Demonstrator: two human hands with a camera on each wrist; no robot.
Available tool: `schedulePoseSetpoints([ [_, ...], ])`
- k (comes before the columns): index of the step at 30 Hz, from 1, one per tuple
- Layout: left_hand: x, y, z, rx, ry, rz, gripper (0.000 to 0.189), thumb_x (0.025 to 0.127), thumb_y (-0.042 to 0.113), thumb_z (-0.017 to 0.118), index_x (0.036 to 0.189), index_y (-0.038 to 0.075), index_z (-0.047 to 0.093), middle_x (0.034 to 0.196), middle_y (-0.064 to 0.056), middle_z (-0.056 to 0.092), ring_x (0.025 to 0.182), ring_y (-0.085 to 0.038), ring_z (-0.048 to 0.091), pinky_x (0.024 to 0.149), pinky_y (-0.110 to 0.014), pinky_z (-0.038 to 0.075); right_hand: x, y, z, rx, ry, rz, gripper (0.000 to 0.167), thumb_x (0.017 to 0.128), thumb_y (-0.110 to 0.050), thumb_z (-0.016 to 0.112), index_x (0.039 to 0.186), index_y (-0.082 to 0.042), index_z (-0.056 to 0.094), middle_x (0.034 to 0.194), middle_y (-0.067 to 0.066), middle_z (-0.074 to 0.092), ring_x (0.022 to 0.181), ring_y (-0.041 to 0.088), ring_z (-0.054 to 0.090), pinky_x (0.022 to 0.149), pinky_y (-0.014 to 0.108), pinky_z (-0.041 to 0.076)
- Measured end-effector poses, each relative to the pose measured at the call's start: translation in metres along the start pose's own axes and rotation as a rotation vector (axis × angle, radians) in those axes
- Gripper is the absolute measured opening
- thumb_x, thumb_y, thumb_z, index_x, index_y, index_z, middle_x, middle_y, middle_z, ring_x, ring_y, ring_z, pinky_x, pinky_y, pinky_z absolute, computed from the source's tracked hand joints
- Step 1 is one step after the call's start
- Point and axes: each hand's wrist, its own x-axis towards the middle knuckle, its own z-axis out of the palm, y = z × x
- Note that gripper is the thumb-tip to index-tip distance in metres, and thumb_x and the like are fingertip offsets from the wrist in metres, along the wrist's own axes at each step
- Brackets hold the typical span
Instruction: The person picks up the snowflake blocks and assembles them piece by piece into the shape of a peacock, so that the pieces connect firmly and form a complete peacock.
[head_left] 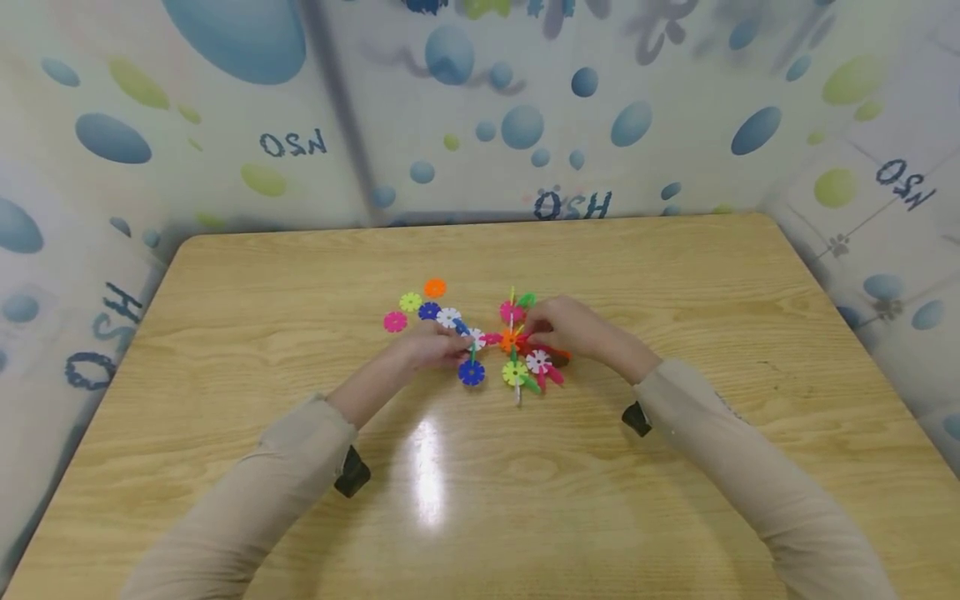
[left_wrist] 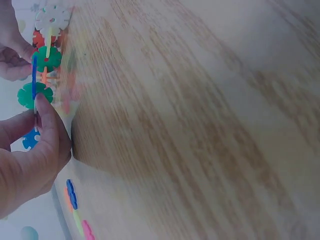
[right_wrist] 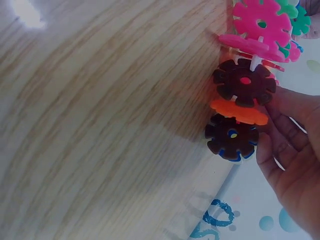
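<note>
An assembly of slotted plastic snowflake discs (head_left: 514, 372), in many colours, lies between both hands near the middle of the table. My left hand (head_left: 438, 344) pinches its left end beside a white disc (head_left: 476, 339); a blue disc (head_left: 471, 372) hangs off that end. In the left wrist view, thumb and fingertips close near a green disc (left_wrist: 35, 96). At the assembly's right part, my right hand (head_left: 566, 327) grips it behind the orange disc (head_left: 511, 341). The right wrist view has those fingers beside brown discs (right_wrist: 232, 137), with the exact disc they hold hidden.
Loose discs lie left of the assembly: orange (head_left: 435, 287), yellow-green (head_left: 410, 302), pink (head_left: 395, 321), dark blue (head_left: 430, 311) and white (head_left: 448, 317). The wooden table (head_left: 600, 500) meets a patterned wall (head_left: 480, 150) along its far edge.
</note>
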Motion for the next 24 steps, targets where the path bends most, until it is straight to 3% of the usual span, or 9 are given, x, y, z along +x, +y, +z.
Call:
schedulePoseSetpoints([
  [7, -0.0008, -0.0039, -0.0029, 0.046, -0.019, 0.014, 0.027, 0.093, 0.010, 0.050, 0.109, -0.011, 0.055, 0.078, 0.000, 0.058, 0.067, -0.004, 0.057, 0.069, -0.014, 0.051, -0.0003, 0.0001, 0.0012, 0.015, 0.007, -0.022, 0.005, 0.085, -0.012, 0.064, 0.088, -0.010, 0.068, 0.090, 0.004, 0.068, 0.082, 0.015, 0.061, 0.077, 0.030, 0.052],
  [24, -0.0061, -0.0030, -0.0017, 0.026, -0.029, -0.004, 0.027, 0.093, 0.009, 0.051, 0.108, -0.013, 0.054, 0.077, -0.001, 0.057, 0.065, -0.004, 0.056, 0.066, -0.013, 0.051, 0.0009, 0.0019, 0.0023, 0.043, -0.002, -0.005, 0.006, 0.086, -0.012, 0.062, 0.087, -0.011, 0.068, 0.091, 0.004, 0.067, 0.078, 0.013, 0.058, 0.076, 0.030, 0.051],
])
